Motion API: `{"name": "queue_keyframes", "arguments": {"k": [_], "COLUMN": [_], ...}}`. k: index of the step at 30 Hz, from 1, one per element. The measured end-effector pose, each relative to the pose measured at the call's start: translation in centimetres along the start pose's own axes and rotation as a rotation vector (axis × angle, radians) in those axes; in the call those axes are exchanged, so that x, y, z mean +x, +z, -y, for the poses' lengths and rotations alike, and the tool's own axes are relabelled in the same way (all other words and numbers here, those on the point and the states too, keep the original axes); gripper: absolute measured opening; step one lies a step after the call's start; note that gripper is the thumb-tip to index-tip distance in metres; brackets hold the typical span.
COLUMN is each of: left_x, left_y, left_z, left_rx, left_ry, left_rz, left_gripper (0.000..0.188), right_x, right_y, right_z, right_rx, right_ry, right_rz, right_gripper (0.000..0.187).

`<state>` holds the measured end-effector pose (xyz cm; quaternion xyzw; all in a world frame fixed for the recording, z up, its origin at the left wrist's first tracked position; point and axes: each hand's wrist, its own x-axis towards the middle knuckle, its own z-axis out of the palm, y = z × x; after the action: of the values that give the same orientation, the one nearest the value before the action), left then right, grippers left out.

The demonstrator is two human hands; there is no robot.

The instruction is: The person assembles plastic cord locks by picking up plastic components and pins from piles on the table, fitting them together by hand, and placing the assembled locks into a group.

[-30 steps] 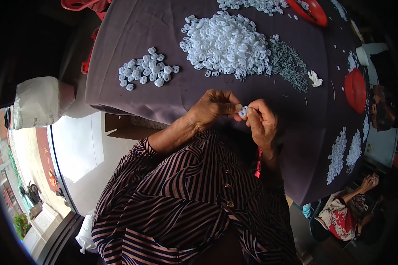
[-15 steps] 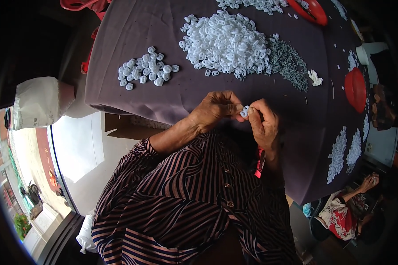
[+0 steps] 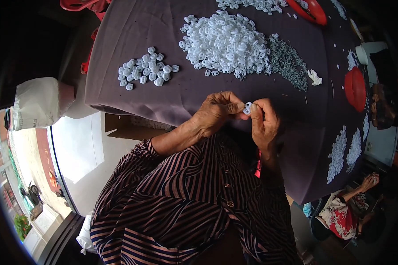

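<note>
In the head view, the left hand (image 3: 219,110) and right hand (image 3: 264,123) pinch one white piece (image 3: 248,108) between closed fingertips, nearer the wearer than the big white heap (image 3: 225,44). Left of that heap, a small cluster (image 3: 146,68) perhaps is done; the far larger heap seems left.

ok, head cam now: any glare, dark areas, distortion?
Head view: glare washes out the pale surface at left; head view: corners go black, dark tablecloth bows at its right edge; head view: held white piece too small for fine detail.
</note>
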<state>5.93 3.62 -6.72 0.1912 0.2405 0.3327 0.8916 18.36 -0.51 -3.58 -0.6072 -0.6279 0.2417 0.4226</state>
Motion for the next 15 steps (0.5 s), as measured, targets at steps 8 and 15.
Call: {"name": "queue_keyframes", "arguments": {"k": [8,15], "left_x": [0.5,1.1], "left_y": [0.8,1.0], "left_z": [0.0,0.4], "left_rx": [0.021,0.057], "left_ry": [-0.009,-0.01], "left_rz": [0.04,0.031], "left_gripper": [0.009,0.009], "right_x": [0.5,0.9], "right_y": [-1.9,-2.7], "right_z": [0.2,-0.5], "right_rx": [0.082,0.025], "right_ry": [0.07,0.004], "right_rz": [0.098,0.16], "right_gripper": [0.013,0.011]}}
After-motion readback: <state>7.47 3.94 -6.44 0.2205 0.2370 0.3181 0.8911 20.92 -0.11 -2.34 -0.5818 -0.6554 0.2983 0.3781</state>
